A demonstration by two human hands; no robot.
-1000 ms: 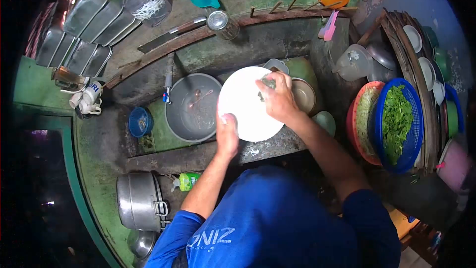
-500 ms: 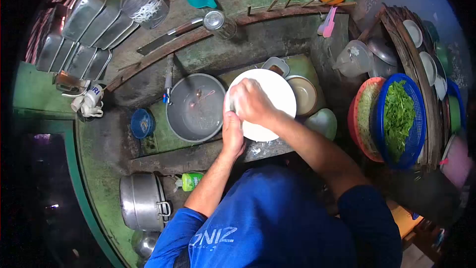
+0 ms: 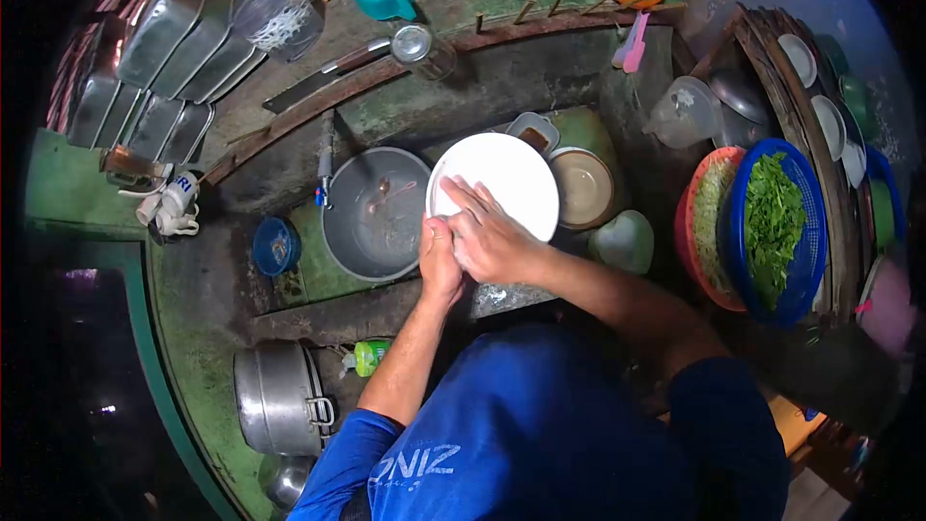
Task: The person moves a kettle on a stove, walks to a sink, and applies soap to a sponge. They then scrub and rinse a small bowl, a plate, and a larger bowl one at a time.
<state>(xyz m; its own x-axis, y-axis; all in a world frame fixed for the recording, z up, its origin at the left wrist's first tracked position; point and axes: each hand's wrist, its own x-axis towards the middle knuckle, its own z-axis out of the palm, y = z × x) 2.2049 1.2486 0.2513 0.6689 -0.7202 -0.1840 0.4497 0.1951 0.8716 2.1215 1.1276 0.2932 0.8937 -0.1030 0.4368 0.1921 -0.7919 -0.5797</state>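
Observation:
A round white plate (image 3: 516, 174) is tilted over the counter, between a grey basin and a beige bowl. My left hand (image 3: 441, 265) grips its lower left rim, with the thumb on the upper side. Across the plate's face lies my right hand (image 3: 490, 241), fingers stretched out and pointing up and left; whether anything is under its palm is hidden. The grey basin (image 3: 333, 232) holds some water and a few spoon-like utensils. Just right of the plate sit the beige bowl (image 3: 585, 188), a small clear container (image 3: 533, 125) and a pale green dish (image 3: 624, 241).
A tap (image 3: 325, 159) stands at the basin's left, near a small blue bowl (image 3: 276, 246). A metal pot (image 3: 278, 397) is lower left. On the right, a blue basket (image 3: 820, 232) holds leafy greens. A knife (image 3: 299, 87) and glass jar (image 3: 424, 50) rest on the back ledge.
The plate has shifted slightly left. My right hand has slid down across it, and its fingers have gone from curled near the left rim to stretched out.

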